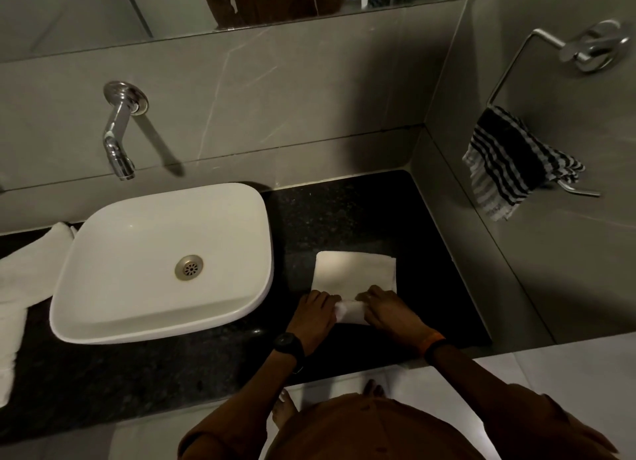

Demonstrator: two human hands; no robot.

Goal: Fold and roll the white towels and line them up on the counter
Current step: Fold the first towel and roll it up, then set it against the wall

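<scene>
A folded white towel [354, 270] lies flat on the black counter [344, 218], right of the basin. Its near end is curled into a short roll. My left hand [315, 316] grips the left end of that roll and my right hand [389, 313] grips the right end, fingers pressed onto it. A second white towel [24, 273] lies loosely spread on the counter at the far left, beside the basin, partly cut off by the frame edge.
A white basin [161, 263] sits on the counter under a chrome wall tap [118, 139]. A striped black and white cloth [509, 167] hangs from a chrome ring on the right wall. A mirror runs along the back wall.
</scene>
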